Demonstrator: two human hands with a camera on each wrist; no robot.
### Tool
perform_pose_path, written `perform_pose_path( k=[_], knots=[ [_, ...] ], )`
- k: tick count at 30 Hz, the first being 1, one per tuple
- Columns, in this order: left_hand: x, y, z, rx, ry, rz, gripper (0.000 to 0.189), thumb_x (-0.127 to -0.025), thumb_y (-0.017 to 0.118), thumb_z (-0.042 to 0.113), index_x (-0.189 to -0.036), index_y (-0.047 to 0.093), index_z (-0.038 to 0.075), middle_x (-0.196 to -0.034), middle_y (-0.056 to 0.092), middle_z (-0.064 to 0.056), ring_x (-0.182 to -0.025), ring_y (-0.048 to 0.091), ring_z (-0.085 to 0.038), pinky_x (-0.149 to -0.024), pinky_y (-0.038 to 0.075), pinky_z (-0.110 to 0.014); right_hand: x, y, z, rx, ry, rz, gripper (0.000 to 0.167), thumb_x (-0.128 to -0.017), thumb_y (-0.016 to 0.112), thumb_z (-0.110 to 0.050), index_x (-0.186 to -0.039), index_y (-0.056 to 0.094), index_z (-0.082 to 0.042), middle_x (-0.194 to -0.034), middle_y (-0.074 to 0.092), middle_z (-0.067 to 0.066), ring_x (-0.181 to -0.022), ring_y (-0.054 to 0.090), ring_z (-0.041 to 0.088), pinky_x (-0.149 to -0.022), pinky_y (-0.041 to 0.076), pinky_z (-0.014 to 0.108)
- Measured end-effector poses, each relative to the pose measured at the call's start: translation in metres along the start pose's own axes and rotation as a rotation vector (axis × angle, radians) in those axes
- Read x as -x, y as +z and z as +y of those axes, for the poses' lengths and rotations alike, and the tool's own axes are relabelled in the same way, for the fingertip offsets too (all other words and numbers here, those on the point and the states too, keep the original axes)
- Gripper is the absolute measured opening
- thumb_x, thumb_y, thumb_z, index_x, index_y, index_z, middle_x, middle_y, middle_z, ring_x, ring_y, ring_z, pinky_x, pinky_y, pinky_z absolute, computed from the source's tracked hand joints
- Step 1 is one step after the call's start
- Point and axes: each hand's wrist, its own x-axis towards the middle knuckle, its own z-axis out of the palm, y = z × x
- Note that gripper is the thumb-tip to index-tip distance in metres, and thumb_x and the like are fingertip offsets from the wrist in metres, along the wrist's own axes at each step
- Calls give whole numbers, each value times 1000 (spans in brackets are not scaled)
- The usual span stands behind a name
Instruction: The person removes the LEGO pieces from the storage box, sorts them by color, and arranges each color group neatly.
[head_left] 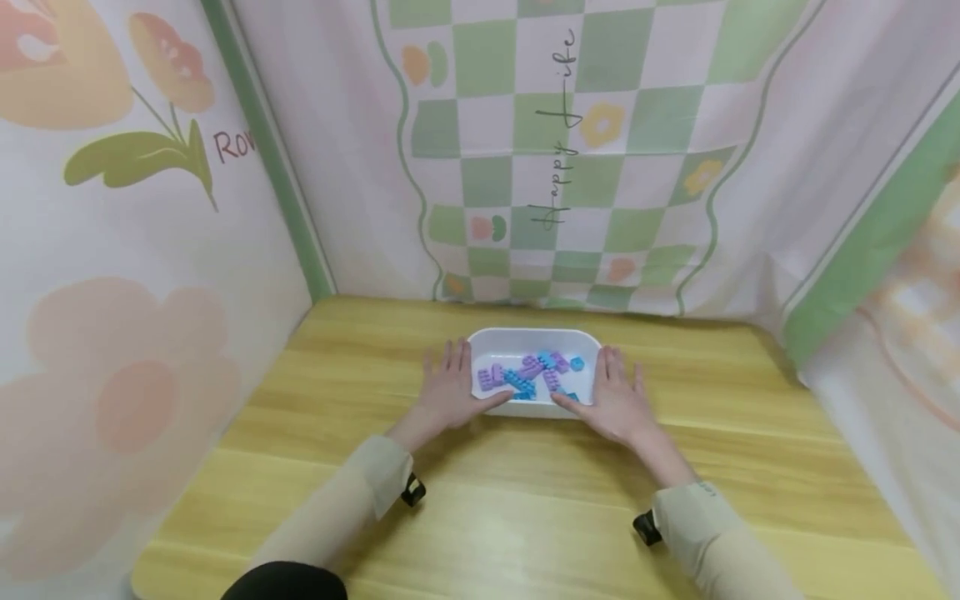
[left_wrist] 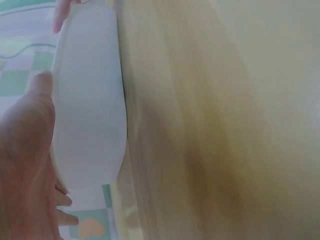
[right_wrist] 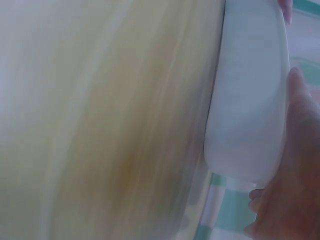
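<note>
A white plastic tray with rounded corners sits on the wooden table. Inside it lie several small studded toy pieces, purple ones and blue ones. My left hand holds the tray's left end, its thumb over the front rim and its fingers along the side. At the right end my right hand holds it the same way. Both wrist views show the tray's smooth outer wall beside the thumbs; the pieces are hidden there.
The light wooden table stretches around the tray. Behind it hangs a green-and-white checked curtain, with patterned cloth at the left side too. Dark wrist bands show at the sleeves. A black rounded shape appears at the bottom edge.
</note>
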Motion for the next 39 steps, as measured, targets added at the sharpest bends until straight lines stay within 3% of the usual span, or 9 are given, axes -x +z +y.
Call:
perform_pose_path(
  k=[12,18,30,39],
  knots=[
    [25,-6,-28,51,-11,29,126,-95,48,90,-175,10,0,-184,16,-22,-172,15,-45,-136,7,-75,4,19,-29,-43,-4,34,133,-97,58,-83,-169,7,17,-179,10,39,-169,10,55,-134,2,78],
    [33,-13,-44,51,-7,-1,126,-96,51,88,-175,10,-1,-184,15,-23,-172,15,-45,-136,6,-75,7,29,-48,-66,12,35,134,-96,58,-84,-169,6,16,-179,10,39,-169,9,54,-134,0,78],
    [44,-21,-65,82,-13,-54,134,-91,57,90,-175,3,0,-185,7,-22,-173,10,-43,-138,2,-71,8,36,-69,-62,20,33,135,-95,58,-85,-170,7,15,-180,10,37,-170,7,52,-135,-2,77],
    [49,-21,-78,91,-11,-26,135,-90,56,91,-175,3,0,-186,7,-21,-172,12,-45,-137,5,-75,10,38,-85,-79,12,26,133,-96,58,-83,-170,7,14,-180,9,36,-171,6,50,-136,-2,75]
  ],
)
